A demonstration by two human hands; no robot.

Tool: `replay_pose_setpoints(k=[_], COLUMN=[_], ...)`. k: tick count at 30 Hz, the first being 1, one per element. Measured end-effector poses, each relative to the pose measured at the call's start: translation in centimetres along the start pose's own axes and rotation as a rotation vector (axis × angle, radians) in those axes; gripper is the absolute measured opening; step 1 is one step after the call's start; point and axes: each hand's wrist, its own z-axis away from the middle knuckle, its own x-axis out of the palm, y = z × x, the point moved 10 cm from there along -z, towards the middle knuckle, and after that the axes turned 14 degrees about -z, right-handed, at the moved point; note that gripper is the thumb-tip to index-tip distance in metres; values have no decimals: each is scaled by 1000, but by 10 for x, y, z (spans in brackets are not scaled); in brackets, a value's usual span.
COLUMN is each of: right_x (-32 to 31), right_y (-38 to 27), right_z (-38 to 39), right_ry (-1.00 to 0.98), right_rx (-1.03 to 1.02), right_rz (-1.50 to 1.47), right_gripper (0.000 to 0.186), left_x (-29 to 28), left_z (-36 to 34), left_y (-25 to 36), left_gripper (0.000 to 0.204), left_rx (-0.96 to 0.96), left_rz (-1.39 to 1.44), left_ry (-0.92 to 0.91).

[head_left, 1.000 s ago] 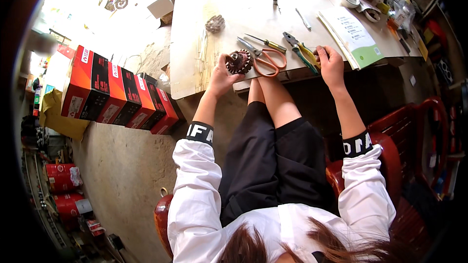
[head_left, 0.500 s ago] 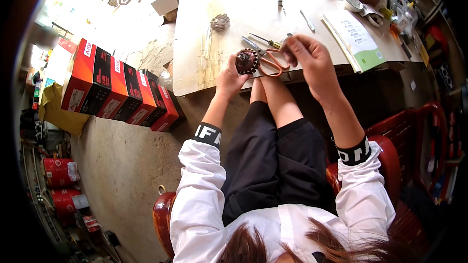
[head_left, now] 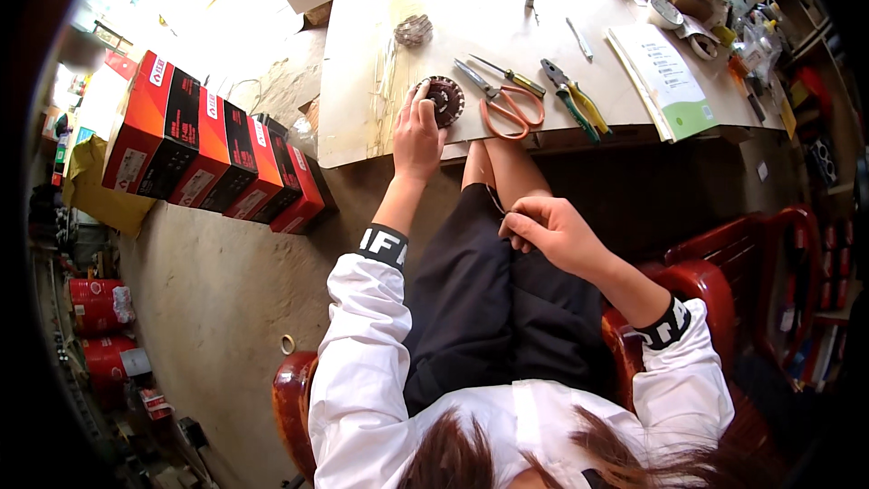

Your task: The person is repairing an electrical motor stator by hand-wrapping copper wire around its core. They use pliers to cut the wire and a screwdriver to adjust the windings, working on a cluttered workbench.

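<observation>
The toothed disc (head_left: 449,101) was round and dark reddish-brown, its notched rim lined with small paler teeth — part of its face lay hidden under fingers. It was at the near edge of the table (head_left: 489,23), left of the scissors (head_left: 518,118), grasped by the person's left hand (head_left: 418,140). The right hand (head_left: 550,230) pinched a thin strand (head_left: 495,200) above the lap. Half a second earlier that hand had been up beside the scissors' handles; since then it had dropped toward the person — leaving the pliers (head_left: 577,101) in plain view.
</observation>
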Motion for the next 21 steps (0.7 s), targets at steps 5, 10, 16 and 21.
replay_pose_setpoints(k=[5,10,16,21], right_x=[6,5,-8,-31], right_y=[-9,-16,-24,-52], right_z=[7,8,8,-5], right_ry=[-140,-186,-160,-60], right_rx=[-10,-65,-155,-432], right_rz=[-312,-413,-506,-776], right_gripper=[21,27,30,38], left_x=[-10,-10,-18,-12], left_z=[5,5,3,10], left_y=[5,18,37,45], left_gripper=[58,71,67,65], left_rx=[-44,17,-57,-26], left_rz=[67,-23,66,54], left_ry=[24,17,-56,-105])
